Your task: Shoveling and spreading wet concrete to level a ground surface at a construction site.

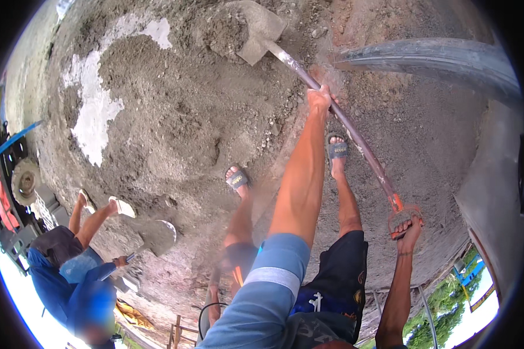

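A long-handled shovel slants across the view, gripped by both of my hands. My left hand is closed around the upper part of its brown shaft, not far from the blade. Down at the other end, my right hand is wrapped around the orange D-shaped grip. The shovel's dirt-coated blade rests at the far edge of a heap of grey sand and gravel. A pale grey powder patch lies over the heap's left part.
At left, a co-worker in blue holds another shovel beside the heap. A wheeled machine stands farther left. A curved dark grey band reaches in at far right. My feet in slides stand on the rough ground.
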A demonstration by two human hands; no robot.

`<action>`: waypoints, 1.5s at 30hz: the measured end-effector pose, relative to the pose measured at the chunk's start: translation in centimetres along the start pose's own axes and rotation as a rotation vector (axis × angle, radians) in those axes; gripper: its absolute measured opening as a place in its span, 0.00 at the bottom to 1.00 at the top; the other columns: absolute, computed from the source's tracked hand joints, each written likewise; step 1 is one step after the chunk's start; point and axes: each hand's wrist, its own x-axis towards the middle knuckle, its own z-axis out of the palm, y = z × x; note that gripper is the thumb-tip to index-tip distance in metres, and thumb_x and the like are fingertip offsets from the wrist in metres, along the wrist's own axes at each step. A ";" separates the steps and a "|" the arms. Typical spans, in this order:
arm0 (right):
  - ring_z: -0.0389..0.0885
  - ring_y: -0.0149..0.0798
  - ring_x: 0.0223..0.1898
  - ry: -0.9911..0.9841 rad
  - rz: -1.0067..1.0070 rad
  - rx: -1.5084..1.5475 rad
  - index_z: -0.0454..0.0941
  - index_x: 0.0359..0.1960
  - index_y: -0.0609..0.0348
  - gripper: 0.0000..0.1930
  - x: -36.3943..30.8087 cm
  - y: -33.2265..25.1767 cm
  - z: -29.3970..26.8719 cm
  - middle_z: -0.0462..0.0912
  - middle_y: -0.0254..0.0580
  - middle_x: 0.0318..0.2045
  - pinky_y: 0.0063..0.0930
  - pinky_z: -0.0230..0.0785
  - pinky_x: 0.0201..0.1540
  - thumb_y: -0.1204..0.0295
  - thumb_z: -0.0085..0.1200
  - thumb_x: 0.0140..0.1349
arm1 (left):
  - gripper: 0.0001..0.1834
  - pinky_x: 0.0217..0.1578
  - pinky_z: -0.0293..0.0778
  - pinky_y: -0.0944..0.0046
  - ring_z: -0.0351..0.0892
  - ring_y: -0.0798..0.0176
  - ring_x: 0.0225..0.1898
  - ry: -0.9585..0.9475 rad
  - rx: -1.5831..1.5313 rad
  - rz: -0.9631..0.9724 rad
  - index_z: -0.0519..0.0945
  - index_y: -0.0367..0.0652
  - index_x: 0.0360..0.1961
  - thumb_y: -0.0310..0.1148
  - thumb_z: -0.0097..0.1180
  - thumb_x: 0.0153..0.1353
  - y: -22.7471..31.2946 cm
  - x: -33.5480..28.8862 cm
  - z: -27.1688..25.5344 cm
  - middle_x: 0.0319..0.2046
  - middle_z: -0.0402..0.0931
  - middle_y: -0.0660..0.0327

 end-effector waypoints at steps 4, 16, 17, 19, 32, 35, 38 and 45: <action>0.58 0.31 0.12 -0.061 0.040 0.010 0.60 0.16 0.51 0.17 -3.6 2.2 3.0 0.58 0.31 0.11 0.29 0.57 0.17 0.61 0.46 0.59 | 0.08 0.15 0.71 0.59 0.70 0.61 0.17 0.048 -0.011 0.072 0.66 0.36 0.28 0.30 0.47 0.58 5.5 -0.8 -6.8 0.18 0.67 0.59; 0.71 0.37 0.31 -0.924 -1.353 -0.421 0.68 0.25 0.57 0.08 -26.1 2.0 14.8 0.72 0.33 0.25 0.37 0.64 0.40 0.75 0.56 0.52 | 0.10 0.25 0.73 0.64 0.69 0.65 0.23 0.183 -0.309 0.390 0.67 0.43 0.32 0.38 0.46 0.62 27.7 -14.8 -34.5 0.23 0.68 0.60; 0.70 0.38 0.34 -0.921 -1.553 -0.499 0.68 0.25 0.56 0.08 -27.7 1.5 14.4 0.71 0.33 0.27 0.42 0.63 0.43 0.74 0.57 0.52 | 0.10 0.25 0.73 0.64 0.69 0.65 0.23 0.192 -0.319 0.410 0.67 0.43 0.32 0.38 0.46 0.62 28.0 -16.1 -35.0 0.23 0.68 0.60; 0.70 0.39 0.37 -0.913 -1.784 -0.563 0.68 0.25 0.54 0.08 -29.1 0.3 12.1 0.71 0.32 0.28 0.46 0.61 0.47 0.73 0.57 0.53 | 0.11 0.26 0.74 0.62 0.70 0.64 0.24 0.156 -0.278 0.414 0.67 0.43 0.34 0.40 0.45 0.63 27.6 -19.5 -33.6 0.24 0.69 0.59; 0.69 0.46 0.51 -0.230 -1.655 -0.831 0.61 0.24 0.53 0.11 -17.0 -17.3 -15.9 0.72 0.39 0.37 0.58 0.58 0.56 0.68 0.49 0.61 | 0.10 0.36 0.76 0.49 0.76 0.57 0.32 -0.171 -0.359 0.162 0.66 0.41 0.37 0.37 0.46 0.61 6.9 -35.0 -6.2 0.31 0.70 0.58; 0.67 0.48 0.55 -0.236 -1.716 -0.808 0.62 0.26 0.51 0.10 -18.9 -22.5 -17.0 0.71 0.38 0.39 0.59 0.52 0.60 0.69 0.53 0.58 | 0.08 0.40 0.74 0.51 0.75 0.55 0.33 -0.246 -0.420 0.051 0.67 0.40 0.34 0.34 0.44 0.61 4.0 -35.3 -3.4 0.30 0.69 0.58; 0.63 0.46 0.58 -0.477 -1.960 -0.687 0.64 0.30 0.46 0.10 -21.5 -25.9 -14.1 0.70 0.34 0.43 0.60 0.39 0.65 0.70 0.55 0.55 | 0.10 0.38 0.74 0.54 0.75 0.54 0.36 -0.167 -0.627 0.130 0.69 0.38 0.34 0.36 0.44 0.62 2.1 -34.8 -3.0 0.30 0.73 0.53; 0.67 0.39 0.53 -1.049 -2.091 -0.576 0.72 0.24 0.49 0.09 -23.4 -20.1 0.2 0.74 0.33 0.38 0.47 0.48 0.62 0.60 0.54 0.51 | 0.23 0.47 0.71 0.56 0.72 0.56 0.48 -0.074 -0.263 0.242 0.61 0.36 0.58 0.29 0.42 0.61 -0.1 -42.6 -4.9 0.49 0.69 0.52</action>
